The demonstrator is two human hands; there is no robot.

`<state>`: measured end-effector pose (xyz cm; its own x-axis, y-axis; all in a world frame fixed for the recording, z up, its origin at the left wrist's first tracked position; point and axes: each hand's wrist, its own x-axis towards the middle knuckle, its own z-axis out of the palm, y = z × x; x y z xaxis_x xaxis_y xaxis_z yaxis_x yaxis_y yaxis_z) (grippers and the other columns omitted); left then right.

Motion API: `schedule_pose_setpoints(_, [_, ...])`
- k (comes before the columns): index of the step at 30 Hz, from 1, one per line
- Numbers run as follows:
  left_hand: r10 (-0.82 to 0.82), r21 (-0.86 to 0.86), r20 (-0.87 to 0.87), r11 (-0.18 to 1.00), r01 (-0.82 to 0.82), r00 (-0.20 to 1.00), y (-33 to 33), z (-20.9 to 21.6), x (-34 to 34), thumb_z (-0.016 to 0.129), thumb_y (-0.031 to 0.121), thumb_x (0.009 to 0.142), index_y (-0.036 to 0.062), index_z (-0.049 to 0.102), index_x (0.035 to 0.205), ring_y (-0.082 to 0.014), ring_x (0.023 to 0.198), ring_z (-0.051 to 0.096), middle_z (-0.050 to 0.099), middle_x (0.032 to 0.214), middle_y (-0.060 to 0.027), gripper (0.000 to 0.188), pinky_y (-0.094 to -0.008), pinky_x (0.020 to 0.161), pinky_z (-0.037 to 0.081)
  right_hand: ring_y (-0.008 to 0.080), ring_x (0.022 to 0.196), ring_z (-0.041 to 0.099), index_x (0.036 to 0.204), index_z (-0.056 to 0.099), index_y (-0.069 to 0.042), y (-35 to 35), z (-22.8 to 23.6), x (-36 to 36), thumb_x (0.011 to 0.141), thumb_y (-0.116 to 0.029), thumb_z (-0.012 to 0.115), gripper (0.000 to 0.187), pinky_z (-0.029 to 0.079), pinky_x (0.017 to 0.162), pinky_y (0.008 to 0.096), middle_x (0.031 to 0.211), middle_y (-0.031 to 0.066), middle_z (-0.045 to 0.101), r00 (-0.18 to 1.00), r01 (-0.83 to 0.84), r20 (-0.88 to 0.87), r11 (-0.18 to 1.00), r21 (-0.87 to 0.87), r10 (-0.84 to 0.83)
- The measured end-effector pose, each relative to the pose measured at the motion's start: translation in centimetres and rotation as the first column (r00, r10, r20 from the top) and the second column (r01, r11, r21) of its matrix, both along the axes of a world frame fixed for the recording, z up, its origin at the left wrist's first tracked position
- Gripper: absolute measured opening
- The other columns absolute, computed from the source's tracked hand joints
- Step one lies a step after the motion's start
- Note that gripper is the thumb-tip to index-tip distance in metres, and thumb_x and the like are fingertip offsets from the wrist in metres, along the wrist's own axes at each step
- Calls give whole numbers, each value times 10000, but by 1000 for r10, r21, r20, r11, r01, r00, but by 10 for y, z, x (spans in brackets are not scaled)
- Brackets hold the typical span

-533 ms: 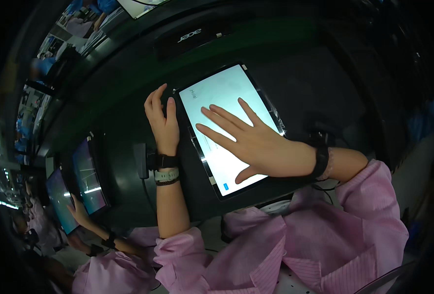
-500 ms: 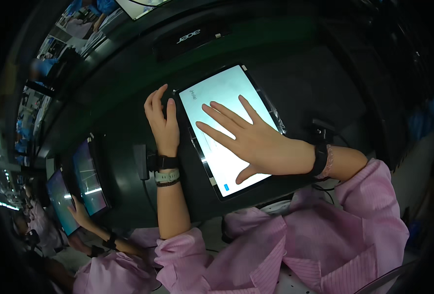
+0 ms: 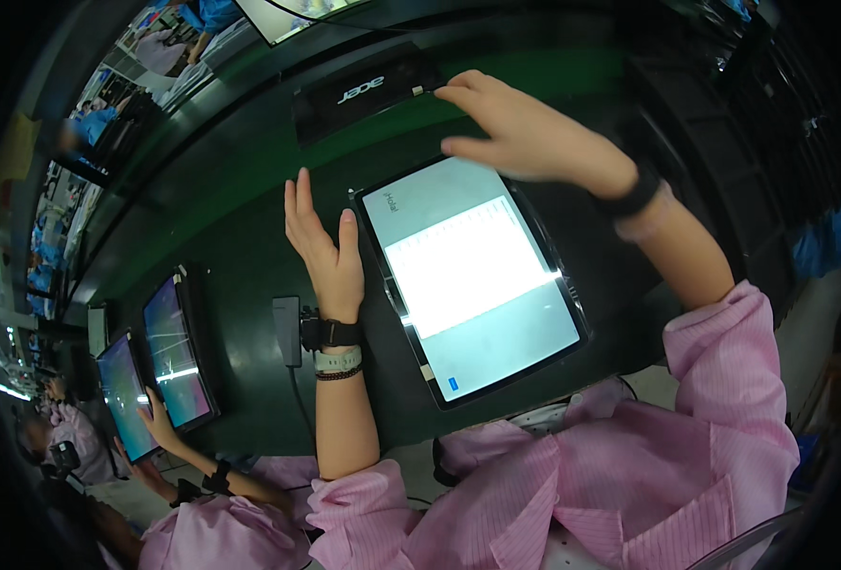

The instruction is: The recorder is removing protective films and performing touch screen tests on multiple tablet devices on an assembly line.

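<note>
A tablet [image 3: 525, 332] with a lit screen lies at a slant on the dark green workbench in front of me, a bright white block across its middle. My left hand [image 3: 325, 256] is raised beside the tablet's left edge, fingers stretched and thumb apart, with nothing in it. Beyond the tablet's far edge, my right hand [image 3: 534, 133] reaches across, thumb and fingers apart and slightly smeared. No object shows in it. Its fingertips come close to a dark flat panel [image 3: 363, 93] at the back; I cannot tell whether they touch.
A black adapter-like block [image 3: 287, 331] with a cable lies left of my left wrist. Farther left, two lit tablets [image 3: 175, 342] stand on the bench, and a co-worker's hand [image 3: 157, 423] is by them. Another lit screen [image 3: 297, 19] stands at the far edge.
My right hand has moved off the tablet's screen, away from me to its far edge. A bright white block now shows on the screen. My left hand stays beside the tablet.
</note>
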<state>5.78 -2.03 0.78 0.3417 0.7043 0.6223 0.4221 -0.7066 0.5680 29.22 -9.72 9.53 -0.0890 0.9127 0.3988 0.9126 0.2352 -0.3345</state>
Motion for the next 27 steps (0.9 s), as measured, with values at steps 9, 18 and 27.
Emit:
schedule_pose_setpoints(9, [-8,-244,162,968,48,987,-1,-4,-3,495,173,851,28,202,1389,-335,1271,258,267,1401,-190,629,-411,1051,190,289,901,582,1147,473,85,154,-52,57,784,-408,608,627,513,681,384,1117,215,529,852,313,-185,761,-569,-489])
schedule_pose_setpoints(18, [-19,-269,176,961,67,984,-1,1,2,518,206,855,6,199,1373,-344,1255,271,288,1363,-206,640,-426,1037,226,328,1183,457,1148,596,-101,227,-57,38,713,-674,518,724,298,988,423,1236,119,532,851,484,223,548,-682,-475])
schedule_pose_setpoints(27, [-11,-213,117,976,35,993,0,-7,-1,508,228,873,66,200,1388,-292,1250,310,285,1365,-181,622,-405,970,323,335,919,560,988,488,116,210,-43,4,765,27,602,266,540,795,441,1051,197,480,-206,17,-942,961,-275,-266])
